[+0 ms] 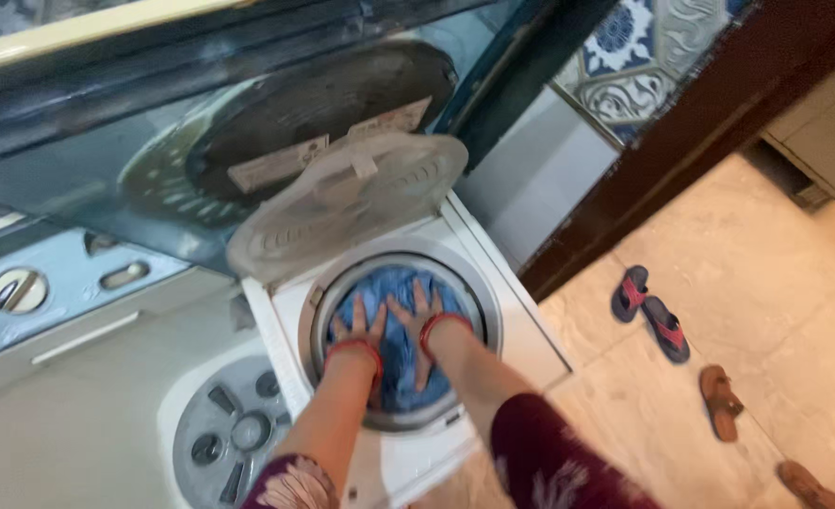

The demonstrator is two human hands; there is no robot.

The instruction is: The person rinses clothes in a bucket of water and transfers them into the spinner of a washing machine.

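Fingers (356, 316) of both hands are spread wide and flat, pressing on the blue cloth (397, 353), not curled around it or pinching it. The left hand (359, 330) and the right hand (419, 316) lie side by side, close but apart, each with a red bangle at the wrist. The blue cloth sits down inside the round spin tub (328, 300) of a white washing machine (521, 330), and it fills most of the hole. The clear inner lid (342, 203) is tipped up behind the tub, and the big dark lid (106, 123) stands open above it. To the left is the wash tub (238, 434) with its grey round plate. I think the step in hand is pushing the wet cloth down so it lies flat and even in the tub. The next move would need a firm, even push from both palms, with no cloth left poking over the rim. The picture is a bit blurry, so I cannot tell if it is one cloth or several. On the floor to the right lie blue and red slippers (650, 316) and brown sandals (721, 401).
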